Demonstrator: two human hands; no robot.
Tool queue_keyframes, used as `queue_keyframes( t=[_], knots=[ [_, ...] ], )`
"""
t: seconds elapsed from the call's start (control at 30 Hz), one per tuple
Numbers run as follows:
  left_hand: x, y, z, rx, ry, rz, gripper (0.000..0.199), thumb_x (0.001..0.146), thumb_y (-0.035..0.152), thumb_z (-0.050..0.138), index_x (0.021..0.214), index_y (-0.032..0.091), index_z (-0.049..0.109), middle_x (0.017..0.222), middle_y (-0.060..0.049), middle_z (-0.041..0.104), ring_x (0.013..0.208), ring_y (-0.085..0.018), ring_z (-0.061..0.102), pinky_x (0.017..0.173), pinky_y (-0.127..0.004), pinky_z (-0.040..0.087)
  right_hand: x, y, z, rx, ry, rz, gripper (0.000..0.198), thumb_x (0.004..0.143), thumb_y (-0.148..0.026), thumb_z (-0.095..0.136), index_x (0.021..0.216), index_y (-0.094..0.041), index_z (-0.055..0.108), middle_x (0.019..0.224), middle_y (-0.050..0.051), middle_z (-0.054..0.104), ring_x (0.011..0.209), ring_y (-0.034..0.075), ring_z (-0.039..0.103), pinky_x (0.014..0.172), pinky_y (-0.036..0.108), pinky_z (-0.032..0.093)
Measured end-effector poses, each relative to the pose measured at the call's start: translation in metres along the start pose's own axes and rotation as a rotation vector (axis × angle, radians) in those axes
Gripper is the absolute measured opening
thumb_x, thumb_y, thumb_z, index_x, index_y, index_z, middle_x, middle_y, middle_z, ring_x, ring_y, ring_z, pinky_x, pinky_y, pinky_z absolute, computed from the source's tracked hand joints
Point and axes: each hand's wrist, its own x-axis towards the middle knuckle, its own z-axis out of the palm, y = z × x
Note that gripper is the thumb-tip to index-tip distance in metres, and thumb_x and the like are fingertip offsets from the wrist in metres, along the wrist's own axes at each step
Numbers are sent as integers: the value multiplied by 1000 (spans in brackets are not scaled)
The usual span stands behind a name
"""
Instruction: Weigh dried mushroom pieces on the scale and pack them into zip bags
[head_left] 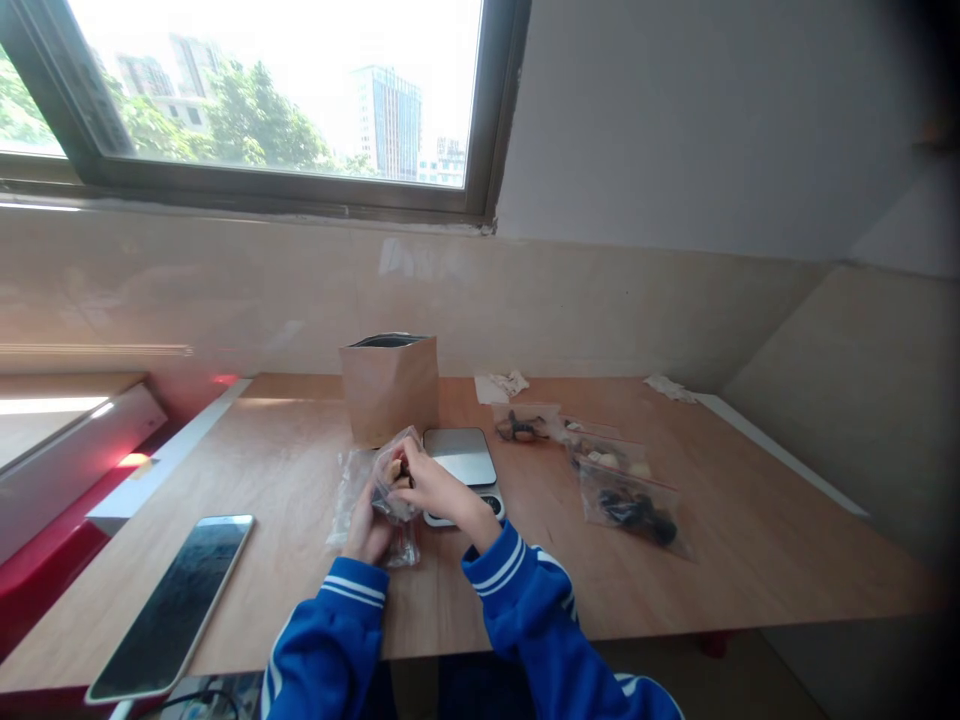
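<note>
My left hand (pixel 367 532) is closed round a clear plastic bag (pixel 390 497), holding it above the table in front of the kitchen scale (pixel 460 457). At the bag's mouth, my right hand (pixel 429 487) pinches a small tan piece (pixel 398 470), whose kind I cannot make out. More clear plastic (pixel 346 495) lies on the table to the left of my hands. The scale has a bare silver plate, and my right forearm partly covers its front. Just behind my hands stands a brown paper pouch (pixel 390 388) with its top open.
Right of the scale lie several zip bags: one with dark, thin pieces (pixel 523 427), one with pale pieces (pixel 609 458), and one with black pieces (pixel 636 512). A phone (pixel 180 605) rests at the left front. Crumpled tissue (pixel 510 383) lies near the wall under the window.
</note>
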Motion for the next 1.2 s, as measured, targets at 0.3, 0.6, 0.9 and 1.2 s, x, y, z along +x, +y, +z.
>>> queue_keyframes(
  t=[0.3, 0.6, 0.9, 1.2],
  knots=[
    [-2, -4, -6, -89, 16, 49, 23, 90, 18, 45, 103, 14, 64, 88, -5, 70, 79, -17, 67, 72, -27, 55, 0, -3, -8, 229, -67, -19, 36, 73, -5, 55, 105, -22, 57, 100, 0, 63, 91, 16, 61, 79, 25, 46],
    [-2, 0, -4, -132, 85, 37, 19, 88, 14, 48, 98, 14, 64, 83, -3, 69, 54, -7, 57, 48, -17, 49, 40, 3, -47, 413, 417, -56, 37, 70, -31, 70, 102, -21, 54, 98, 2, 59, 90, 15, 57, 83, 27, 47],
    [-2, 0, -6, -144, 96, 11, 19, 88, 11, 47, 95, 14, 64, 85, -3, 68, 55, -7, 58, 47, -16, 49, 150, -8, -96, 199, 599, -303, 35, 79, -32, 63, 109, -23, 46, 97, 2, 59, 90, 15, 59, 84, 27, 47],
    [1, -2, -7, -130, 109, 1, 17, 87, 12, 49, 95, 14, 64, 80, -3, 65, 55, -7, 56, 51, -17, 50, 164, 12, -83, -28, 508, -318, 22, 82, -15, 52, 104, -21, 50, 95, 2, 60, 87, 15, 58, 83, 28, 47]
  ],
)
